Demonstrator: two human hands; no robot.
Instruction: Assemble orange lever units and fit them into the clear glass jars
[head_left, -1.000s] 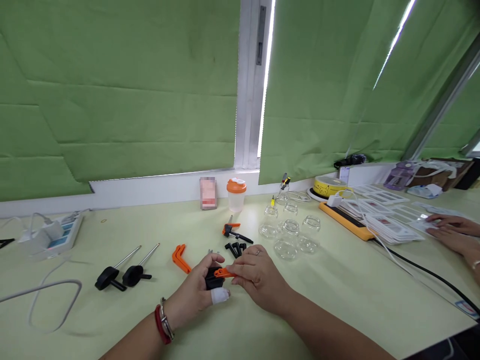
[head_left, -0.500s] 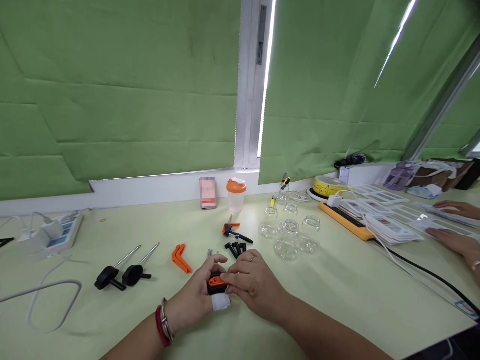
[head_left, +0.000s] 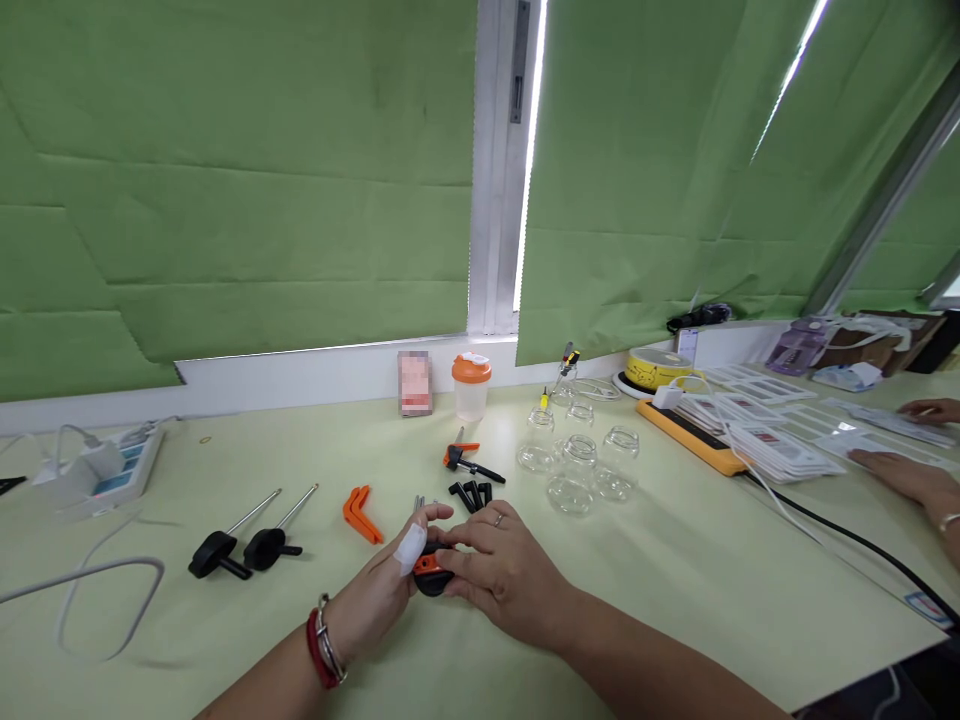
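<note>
Between my two hands is a small black-and-orange plastic part [head_left: 432, 574]; its full shape is partly covered by fingers. My left hand [head_left: 386, 590], with white tape around the thumb, grips it from the left. From the right, my right hand [head_left: 510, 572] pinches it with thumb and fingers. Just beyond them lie several short black pieces [head_left: 471, 496] and some metal pins [head_left: 420, 503], partly hidden by my left hand. Left of my hands rest angled orange pieces [head_left: 362, 515]. Farther left are two black knobs with metal rods [head_left: 217, 555]. An orange-and-black piece with a rod [head_left: 469, 460] lies behind.
Several clear glass jars [head_left: 574, 485] stand right of centre. An orange-lidded cup [head_left: 471, 385] is at the back. A power strip [head_left: 124, 475] and cable lie left. At right are an orange-edged power strip [head_left: 694, 438], papers [head_left: 784, 450] and another person's hands [head_left: 904, 475].
My taped left thumb has shifted from the near side of the part up to its left side. The part has turned slightly, still between both hands. The other person's far hand has moved right.
</note>
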